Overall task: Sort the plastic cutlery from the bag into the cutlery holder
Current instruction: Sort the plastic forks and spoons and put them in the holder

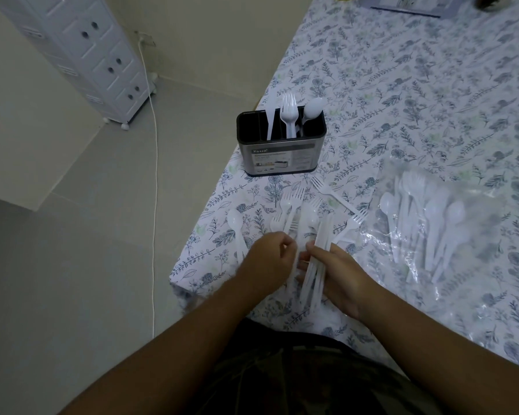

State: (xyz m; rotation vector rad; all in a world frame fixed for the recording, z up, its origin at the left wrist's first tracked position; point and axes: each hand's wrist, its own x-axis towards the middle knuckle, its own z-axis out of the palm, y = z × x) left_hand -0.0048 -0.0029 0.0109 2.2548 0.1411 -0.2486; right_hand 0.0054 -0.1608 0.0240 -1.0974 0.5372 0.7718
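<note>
A black and steel cutlery holder (277, 158) stands near the table's left edge, with a white knife, forks (288, 115) and a spoon (312, 107) upright in separate compartments. Loose white forks and spoons (294, 211) lie scattered on the tablecloth in front of it. My right hand (339, 274) grips a bundle of white knives (315, 265) by their handles. My left hand (270, 259) is curled beside the bundle, its fingertips at a white piece, though what it pinches is unclear. A clear plastic bag (432, 223) with several spoons lies to the right.
The floral tablecloth (402, 100) covers the table, whose left edge runs close to the holder. Past that edge are a tiled floor, a white cable (155, 175) and a white drawer cabinet (96, 55). A box and other items sit at the far end of the table.
</note>
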